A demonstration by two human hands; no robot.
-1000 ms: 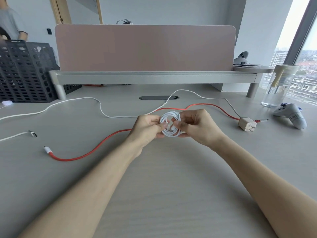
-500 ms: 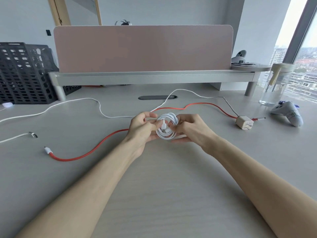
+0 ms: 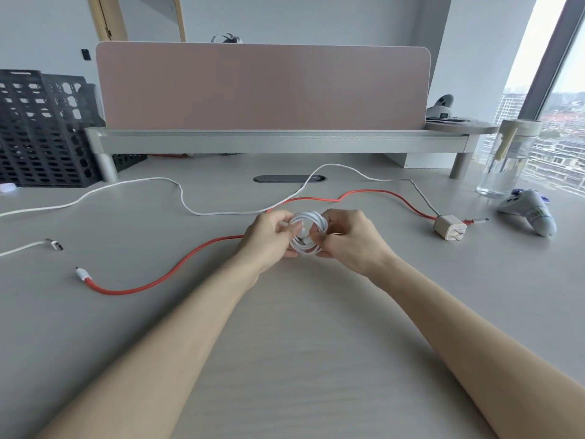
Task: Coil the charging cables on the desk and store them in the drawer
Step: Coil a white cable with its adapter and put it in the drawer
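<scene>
state: white coil (image 3: 308, 217) was pinched at each side by left hand (image 3: 269, 236) and right hand (image 3: 348, 240), just above the surface (image 3: 300, 343) | risk: loops could be sprung apart if either pinch were eased before the loose end was tucked | red cable (image 3: 190, 264) was left uncoiled; no drawer was seen

Office: desk (image 3: 316, 359), partition (image 3: 262, 87) (high-rise window (image 3: 563, 128))

white coil (image 3: 311, 218) | plug end (image 3: 304, 240) now at centre | left hand (image 3: 269, 237) fingers moved in
</scene>
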